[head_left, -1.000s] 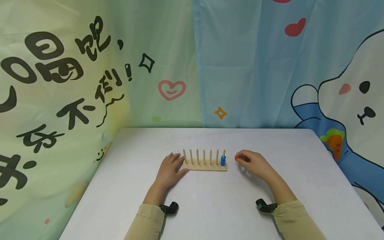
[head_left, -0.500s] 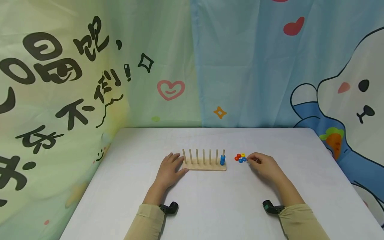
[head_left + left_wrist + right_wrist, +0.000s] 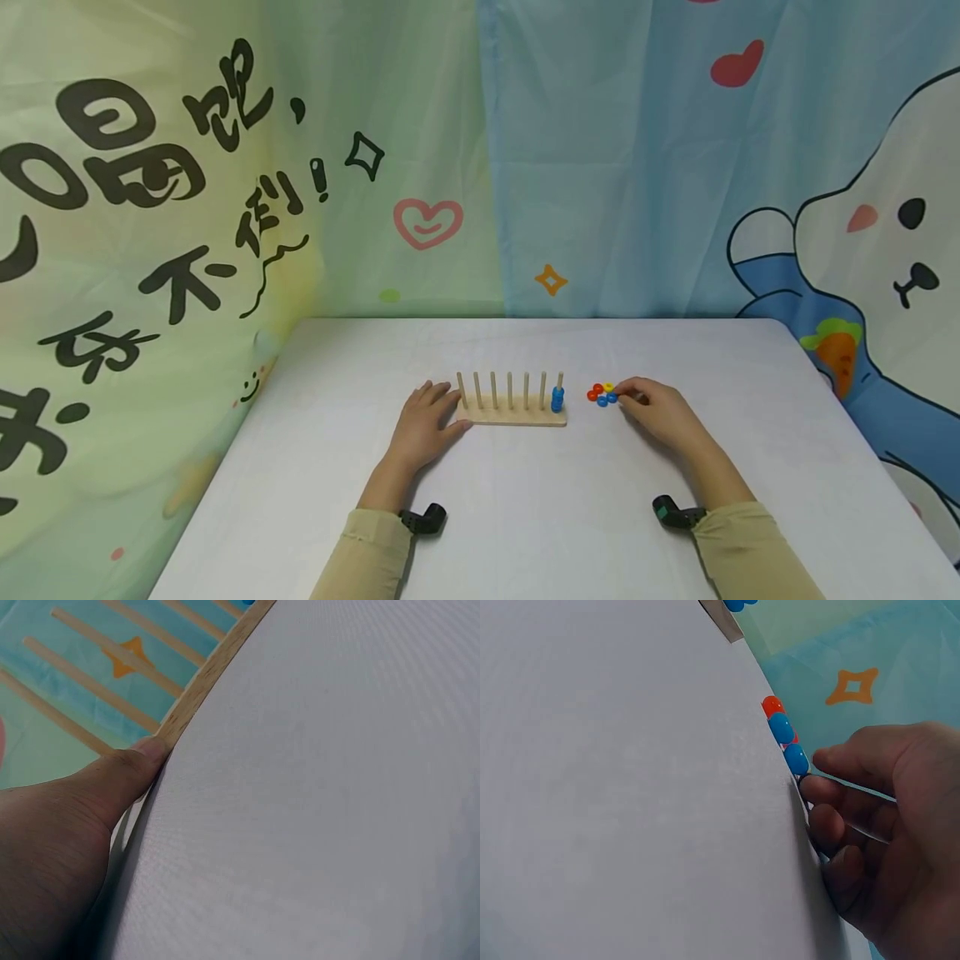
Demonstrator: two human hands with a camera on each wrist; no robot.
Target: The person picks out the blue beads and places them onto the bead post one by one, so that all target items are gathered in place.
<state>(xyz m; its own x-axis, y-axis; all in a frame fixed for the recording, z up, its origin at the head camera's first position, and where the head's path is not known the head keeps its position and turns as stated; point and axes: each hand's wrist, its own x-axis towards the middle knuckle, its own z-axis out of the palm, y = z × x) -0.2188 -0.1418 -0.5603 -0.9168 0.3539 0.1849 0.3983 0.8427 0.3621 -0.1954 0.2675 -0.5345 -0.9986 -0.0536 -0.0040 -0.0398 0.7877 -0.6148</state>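
Note:
A wooden peg board [image 3: 517, 418] with a row of upright pegs stands mid-table. Its rightmost peg carries blue beads [image 3: 557, 400]; the other pegs are bare. My left hand [image 3: 427, 425] holds the board's left end, thumb [image 3: 150, 750] against the front edge and fingers around the far side. To the right of the board lies a small cluster of loose beads: red [image 3: 592, 396], yellow [image 3: 608, 387] and blue [image 3: 602, 402]. My right hand [image 3: 660, 412] is at the cluster's right side, fingers bent, thumb and index fingertips slightly apart right beside a blue bead [image 3: 796, 760].
The white table [image 3: 525, 517] reaches back to a printed curtain [image 3: 600, 167] hanging behind it. A black wrist camera [image 3: 425, 520] sits on the left wrist, another black camera [image 3: 675, 512] on the right.
The right hand has drawn back rightward from over the beads, uncovering the cluster, then edged slightly left to the blue bead. The left hand and the board have stayed put.

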